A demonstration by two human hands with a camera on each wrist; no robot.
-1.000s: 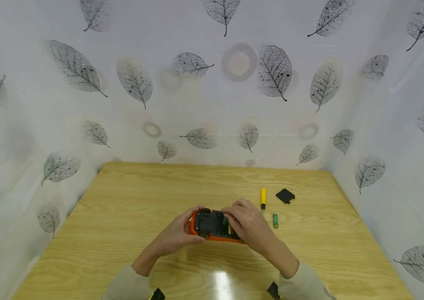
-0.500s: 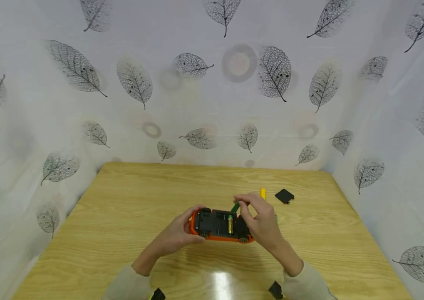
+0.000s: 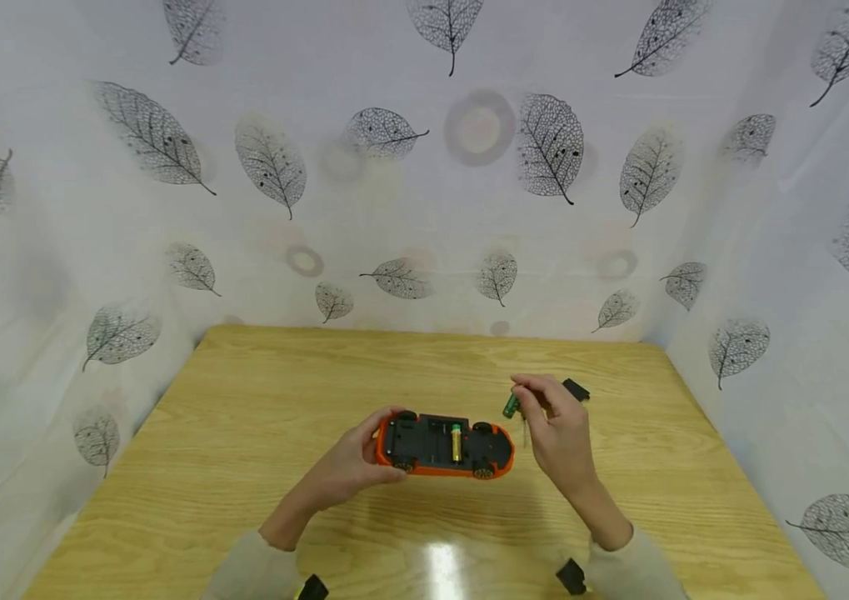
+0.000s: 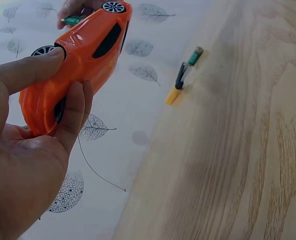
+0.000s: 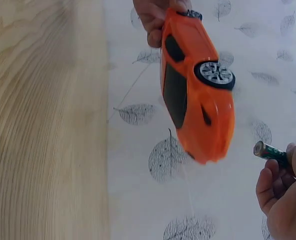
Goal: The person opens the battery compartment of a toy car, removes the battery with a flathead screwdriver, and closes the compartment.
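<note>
My left hand (image 3: 349,468) grips one end of an orange toy car (image 3: 412,442), held upside down with its black underside up. Its battery compartment is uncovered, and one green-and-gold battery (image 3: 456,444) lies in it. My right hand (image 3: 562,433) pinches a green battery (image 3: 511,406) between thumb and fingers, beyond the car's right end. The right wrist view shows this battery (image 5: 271,152) end-on, apart from the car (image 5: 202,115). Behind my right hand, the screwdriver is mostly hidden in the head view; its yellow handle (image 4: 173,95) shows in the left wrist view.
Another green battery (image 4: 195,56) lies on the table near the screwdriver tip. A black cover (image 3: 576,389) sits at the back right, partly behind my right fingers. The wooden table (image 3: 304,375) ends at a leaf-print curtain (image 3: 409,208).
My right hand has lifted the green battery out of the car's compartment and carried it right and away from me. My left hand still holds the car, which has tilted slightly.
</note>
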